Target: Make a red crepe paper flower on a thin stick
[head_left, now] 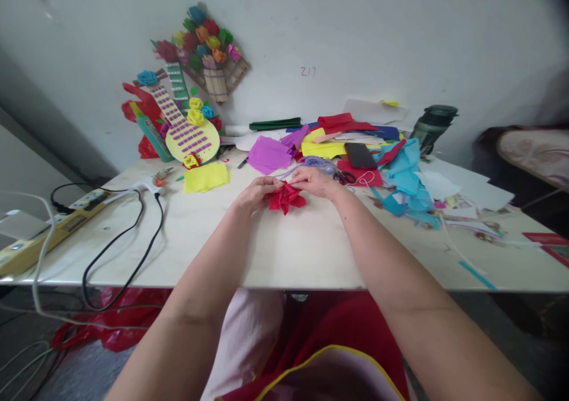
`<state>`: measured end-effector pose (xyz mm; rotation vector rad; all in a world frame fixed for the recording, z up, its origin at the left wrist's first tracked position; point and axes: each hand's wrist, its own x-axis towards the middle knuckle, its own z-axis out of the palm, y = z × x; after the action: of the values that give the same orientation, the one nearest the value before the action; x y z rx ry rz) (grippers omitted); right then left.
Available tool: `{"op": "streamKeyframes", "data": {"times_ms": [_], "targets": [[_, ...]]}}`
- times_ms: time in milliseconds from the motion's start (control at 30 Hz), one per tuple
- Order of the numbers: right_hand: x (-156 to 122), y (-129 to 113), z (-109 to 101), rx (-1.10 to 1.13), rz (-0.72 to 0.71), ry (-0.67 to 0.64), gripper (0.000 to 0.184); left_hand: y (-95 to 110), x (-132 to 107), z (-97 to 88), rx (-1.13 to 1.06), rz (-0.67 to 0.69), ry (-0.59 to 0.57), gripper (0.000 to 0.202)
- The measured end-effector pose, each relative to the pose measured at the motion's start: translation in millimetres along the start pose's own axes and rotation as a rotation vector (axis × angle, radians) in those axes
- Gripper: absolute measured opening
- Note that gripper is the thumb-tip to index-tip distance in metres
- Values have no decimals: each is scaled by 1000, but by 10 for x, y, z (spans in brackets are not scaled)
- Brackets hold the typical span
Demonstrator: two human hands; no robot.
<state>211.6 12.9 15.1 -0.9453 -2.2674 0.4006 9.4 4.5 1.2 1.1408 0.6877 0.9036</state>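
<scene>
A red paper flower [285, 198] with pointed petals is held just above the white table, between my two hands. My left hand [259, 192] pinches its left side, fingers closed on the petals. From the upper right, my right hand [313, 181] grips its top edge between thumb and fingers. Parts of the petals are hidden behind the fingertips. Right behind my right hand lie a bundle of lilac cord [317, 164] and dark-handled scissors [345, 177].
Colored paper, including a purple sheet [269, 155] and blue crepe paper [406, 172], lies behind and right. A phone [360, 156] rests on red paper. At left are a glue gun [151, 184], a power strip [66, 226], yellow paper [206, 177] and a decorated guitar-shaped craft [193, 142]. A bottle [433, 127] stands back right.
</scene>
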Motion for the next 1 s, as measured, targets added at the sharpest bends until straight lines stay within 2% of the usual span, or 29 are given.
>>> {"op": "streamKeyframes", "data": {"times_ms": [200, 367, 567, 867, 1000], "targets": [[7, 10, 33, -37, 10, 53, 13, -19, 23, -36, -44, -21, 11, 15], [20, 39, 54, -79, 5, 85, 13, 3, 45, 9, -110, -96, 82, 5], [22, -10, 72, -125, 17, 134, 13, 24, 52, 52, -122, -103, 176, 6], [27, -16, 101, -187, -20, 147, 27, -19, 84, -25, -81, -93, 162, 8], [37, 4, 115, -180, -21, 141, 26, -11, 86, -19, -76, -67, 152, 6]]}}
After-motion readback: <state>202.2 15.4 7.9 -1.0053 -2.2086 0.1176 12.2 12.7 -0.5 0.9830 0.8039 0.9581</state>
